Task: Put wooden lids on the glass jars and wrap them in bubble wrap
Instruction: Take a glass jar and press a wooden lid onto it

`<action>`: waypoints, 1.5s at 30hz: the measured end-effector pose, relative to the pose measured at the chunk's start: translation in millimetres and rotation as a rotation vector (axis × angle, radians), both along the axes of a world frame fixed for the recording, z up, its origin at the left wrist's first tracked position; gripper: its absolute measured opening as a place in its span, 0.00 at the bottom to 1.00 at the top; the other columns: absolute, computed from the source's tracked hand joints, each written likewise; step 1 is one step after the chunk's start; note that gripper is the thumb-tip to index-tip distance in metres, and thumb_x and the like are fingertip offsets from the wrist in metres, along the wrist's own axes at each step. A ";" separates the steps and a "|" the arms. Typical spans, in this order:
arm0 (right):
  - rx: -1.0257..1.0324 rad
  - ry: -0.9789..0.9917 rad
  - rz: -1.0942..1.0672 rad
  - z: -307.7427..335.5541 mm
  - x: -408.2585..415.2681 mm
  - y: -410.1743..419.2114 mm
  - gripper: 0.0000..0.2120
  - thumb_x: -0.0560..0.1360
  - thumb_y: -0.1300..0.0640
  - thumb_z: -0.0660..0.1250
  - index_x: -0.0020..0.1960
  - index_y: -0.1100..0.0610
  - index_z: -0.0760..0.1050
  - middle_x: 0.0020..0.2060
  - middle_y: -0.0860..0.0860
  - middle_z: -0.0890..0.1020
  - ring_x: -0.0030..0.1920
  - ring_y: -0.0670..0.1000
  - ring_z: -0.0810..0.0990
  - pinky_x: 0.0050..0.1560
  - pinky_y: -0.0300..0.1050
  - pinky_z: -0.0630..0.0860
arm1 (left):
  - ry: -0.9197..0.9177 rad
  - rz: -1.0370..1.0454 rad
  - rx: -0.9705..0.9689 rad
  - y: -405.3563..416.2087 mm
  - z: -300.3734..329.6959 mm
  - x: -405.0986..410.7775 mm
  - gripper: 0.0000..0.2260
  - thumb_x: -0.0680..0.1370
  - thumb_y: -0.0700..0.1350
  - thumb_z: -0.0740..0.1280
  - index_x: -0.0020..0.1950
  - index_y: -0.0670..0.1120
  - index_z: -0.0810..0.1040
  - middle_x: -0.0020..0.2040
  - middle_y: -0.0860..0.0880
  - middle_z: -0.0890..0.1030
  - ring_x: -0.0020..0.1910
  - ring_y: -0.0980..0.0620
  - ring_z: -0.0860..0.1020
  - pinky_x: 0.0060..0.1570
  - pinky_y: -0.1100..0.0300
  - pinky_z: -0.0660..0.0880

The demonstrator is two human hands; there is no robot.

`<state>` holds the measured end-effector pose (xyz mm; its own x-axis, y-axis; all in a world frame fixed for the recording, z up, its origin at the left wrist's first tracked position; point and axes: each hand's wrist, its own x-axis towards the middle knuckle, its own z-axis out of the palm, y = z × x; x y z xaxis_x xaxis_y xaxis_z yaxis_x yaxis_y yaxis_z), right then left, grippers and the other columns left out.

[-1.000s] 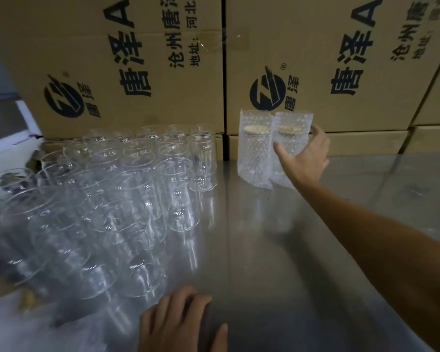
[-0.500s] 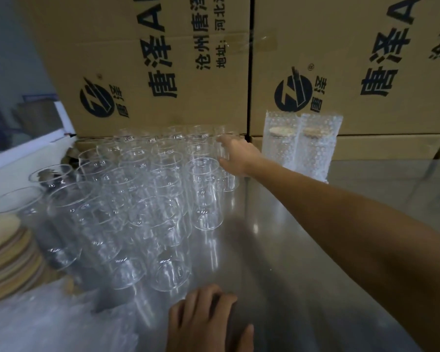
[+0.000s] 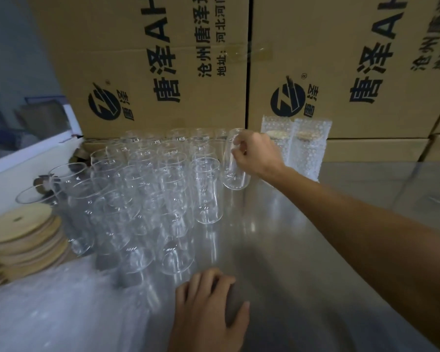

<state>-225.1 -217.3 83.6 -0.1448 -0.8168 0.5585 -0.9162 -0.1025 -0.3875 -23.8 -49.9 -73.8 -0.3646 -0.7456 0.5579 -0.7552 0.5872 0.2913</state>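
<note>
The right hand [image 3: 255, 156], which half a second ago only reached the glass jar [image 3: 233, 161], now has its fingers [image 3: 238, 148] clamped on it, tilted at the group's back right corner. The left hand [image 3: 208, 308] stays flat on the counter [image 3: 302, 250], fingers relaxed.

Worktop: reflective steel table [image 3: 302, 224], dim lighting, soft glare patches. Backed by stacked cardboard cartons [image 3: 163, 59] printed with black Chinese text and a round logo. Far left: grey wall [image 3: 15, 47], white ledge [image 3: 23, 158], both blurred.

The right hand [image 3: 255, 154] leaves the wrapped jars and moves left. It now grips a bare jar [image 3: 233, 161], tilting it.
</note>
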 end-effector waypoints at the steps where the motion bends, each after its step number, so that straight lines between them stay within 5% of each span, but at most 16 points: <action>1: -0.027 -0.027 -0.005 2.5 2.3 13.1 0.10 0.78 0.57 0.68 0.58 0.54 0.81 0.42 0.47 0.81 0.45 0.52 0.81 0.46 0.45 0.77 | 0.000 0.002 0.026 2.7 1.4 0.6 0.16 0.67 0.63 0.62 0.46 0.56 0.82 0.48 0.57 0.79 0.51 0.57 0.71 0.50 0.57 0.63; 5: -0.108 -0.083 -0.028 12.0 15.3 68.7 0.07 0.75 0.53 0.70 0.52 0.52 0.83 0.40 0.45 0.83 0.41 0.48 0.81 0.43 0.44 0.79 | -0.009 0.003 0.163 6.7 7.5 3.6 0.22 0.71 0.67 0.56 0.55 0.57 0.78 0.55 0.61 0.74 0.59 0.58 0.70 0.57 0.63 0.58; 10: -0.176 -0.102 -0.073 26.9 33.3 132.3 0.05 0.73 0.52 0.69 0.45 0.51 0.82 0.35 0.46 0.83 0.37 0.49 0.82 0.41 0.49 0.81 | 0.143 -0.037 0.218 7.0 11.2 4.6 0.15 0.72 0.61 0.65 0.54 0.55 0.77 0.49 0.62 0.73 0.55 0.55 0.73 0.56 0.62 0.61; 16: -0.214 -0.092 0.030 32.5 61.9 190.2 0.04 0.71 0.51 0.71 0.38 0.47 0.78 0.32 0.44 0.82 0.32 0.43 0.79 0.36 0.43 0.77 | 0.685 -0.121 0.425 13.8 18.8 10.8 0.28 0.63 0.60 0.76 0.60 0.56 0.73 0.51 0.55 0.78 0.47 0.59 0.76 0.48 0.67 0.72; 20: -0.175 -0.140 0.163 23.5 83.1 208.9 0.06 0.72 0.49 0.73 0.38 0.48 0.80 0.30 0.42 0.80 0.28 0.39 0.75 0.33 0.40 0.71 | 0.812 -0.202 0.513 17.6 24.2 19.2 0.37 0.58 0.63 0.77 0.64 0.61 0.69 0.56 0.54 0.79 0.51 0.53 0.80 0.51 0.57 0.78; 26: -0.101 -0.148 0.314 10.2 101.2 219.3 0.11 0.75 0.47 0.73 0.35 0.49 0.81 0.30 0.41 0.81 0.30 0.41 0.78 0.34 0.41 0.74 | 0.979 -0.299 0.637 18.3 27.1 21.4 0.38 0.56 0.55 0.81 0.64 0.56 0.71 0.43 0.54 0.83 0.36 0.54 0.79 0.41 0.57 0.80; 29: -0.078 -0.172 0.368 6.1 102.6 220.2 0.12 0.75 0.46 0.74 0.38 0.53 0.85 0.39 0.42 0.83 0.34 0.36 0.77 0.36 0.36 0.69 | 1.016 -0.303 0.669 15.1 23.8 22.1 0.35 0.58 0.48 0.82 0.61 0.57 0.72 0.42 0.57 0.82 0.34 0.53 0.76 0.38 0.60 0.78; 31: -0.018 -0.220 0.374 7.3 101.0 219.2 0.10 0.74 0.44 0.74 0.49 0.50 0.86 0.53 0.44 0.81 0.42 0.33 0.77 0.43 0.37 0.73 | 1.049 -0.281 0.662 12.6 20.9 22.9 0.34 0.59 0.44 0.82 0.61 0.58 0.72 0.41 0.60 0.82 0.34 0.57 0.77 0.37 0.63 0.77; 33: 0.119 -0.236 0.366 11.2 97.0 217.2 0.24 0.71 0.40 0.75 0.65 0.45 0.79 0.62 0.43 0.78 0.57 0.37 0.76 0.59 0.46 0.77 | 1.037 -0.258 0.637 10.7 18.2 23.7 0.34 0.59 0.44 0.82 0.62 0.58 0.72 0.42 0.58 0.83 0.32 0.57 0.77 0.37 0.62 0.77; 35: 0.275 -0.223 0.367 15.8 94.4 216.3 0.33 0.69 0.35 0.74 0.70 0.44 0.74 0.62 0.43 0.79 0.63 0.42 0.76 0.64 0.50 0.75 | 1.018 -0.225 0.623 9.5 16.2 24.0 0.34 0.59 0.46 0.81 0.61 0.59 0.72 0.44 0.58 0.83 0.34 0.56 0.79 0.39 0.58 0.79; 41: 0.284 -0.295 0.289 14.8 97.3 209.1 0.21 0.65 0.31 0.75 0.45 0.47 0.80 0.45 0.43 0.84 0.48 0.41 0.82 0.51 0.45 0.80 | 0.977 -0.195 0.617 6.3 13.3 22.6 0.35 0.59 0.45 0.80 0.63 0.57 0.71 0.50 0.50 0.84 0.41 0.46 0.85 0.45 0.46 0.83; 45: 0.240 -0.519 0.282 8.5 100.3 204.8 0.14 0.75 0.42 0.73 0.38 0.51 0.80 0.33 0.39 0.83 0.29 0.36 0.77 0.29 0.30 0.70 | 0.981 -0.170 0.659 6.7 13.0 23.0 0.35 0.59 0.44 0.79 0.63 0.57 0.71 0.51 0.51 0.84 0.34 0.50 0.82 0.39 0.45 0.83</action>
